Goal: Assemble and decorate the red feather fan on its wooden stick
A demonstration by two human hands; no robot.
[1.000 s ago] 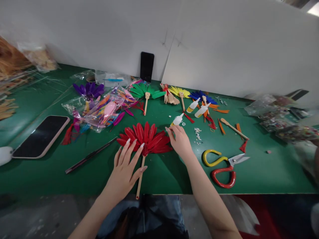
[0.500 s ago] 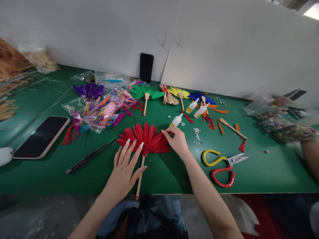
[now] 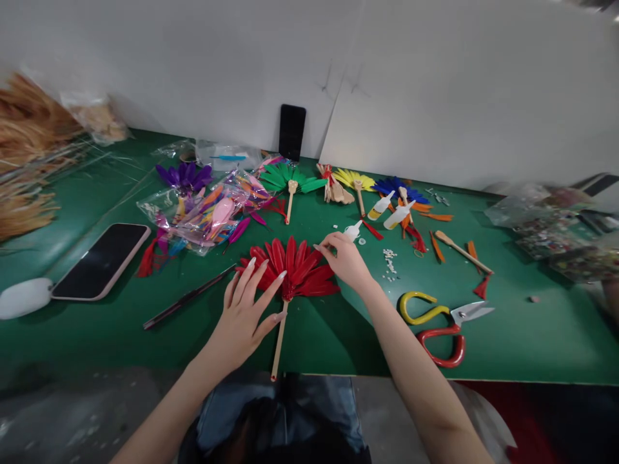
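Note:
A red feather fan [image 3: 290,264] lies on the green table in front of me, its thin wooden handle [image 3: 279,341] pointing toward the near edge. My left hand [image 3: 246,309] rests over the fan's left side, fingers spread, with fingertips on the feathers near the centre. At the fan's upper right edge, my right hand [image 3: 345,261] has thumb and index finger pinched together at a red feather's tip. Just behind that hand lies a white glue bottle [image 3: 353,229], partly hidden by it. Small white beads [image 3: 389,261] are scattered to its right.
Scissors [image 3: 445,325] with yellow and red handles lie at right. Dark tweezers [image 3: 188,298] and a phone [image 3: 101,263] are at left. Behind are bagged coloured feathers [image 3: 213,216], a green fan [image 3: 290,180], a yellow fan [image 3: 355,180], a blue fan [image 3: 401,189] and glue bottles [image 3: 399,215].
The camera view has shifted, moving the table things slightly rightward in the picture. Both hands stay at the red fan in nearly the same pose.

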